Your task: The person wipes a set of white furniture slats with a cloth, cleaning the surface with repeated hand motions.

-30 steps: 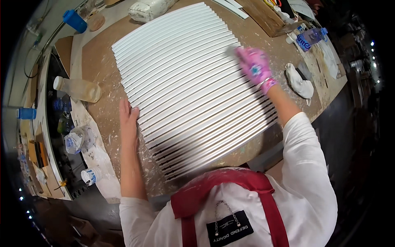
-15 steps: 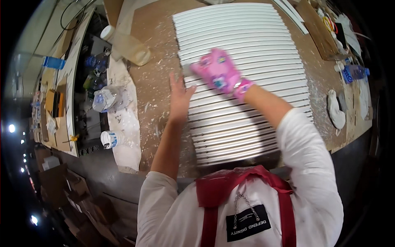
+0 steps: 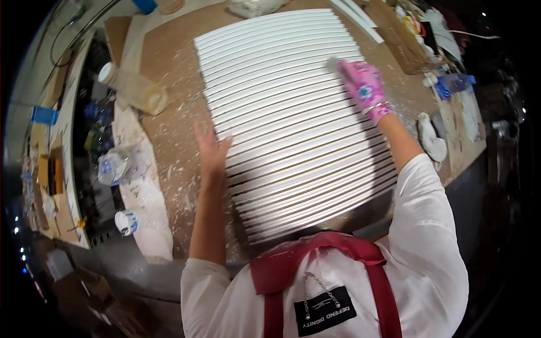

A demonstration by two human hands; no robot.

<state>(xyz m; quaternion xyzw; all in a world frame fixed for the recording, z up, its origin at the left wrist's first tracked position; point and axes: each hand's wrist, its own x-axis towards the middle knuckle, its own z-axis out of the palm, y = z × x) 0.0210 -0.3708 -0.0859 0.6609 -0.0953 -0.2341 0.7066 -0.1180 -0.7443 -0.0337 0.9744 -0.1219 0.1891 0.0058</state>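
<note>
While the left hand (image 3: 213, 153) lies spread, the gloved right hand (image 3: 363, 84) grips a pale pad (image 3: 333, 65)

Where the row of white slats (image 3: 293, 124) ends on the left, the bare left hand's fingers fan out, thumb at the edge, holding nothing. The right hand's fingers, in a pink patterned glove, are closed around the pad near the slats' upper right; its exact shape is blurred. The slats lie side by side on a brown board (image 3: 174, 67), between a cloudy bottle (image 3: 138, 93) and a white cloth (image 3: 431, 139).
</note>
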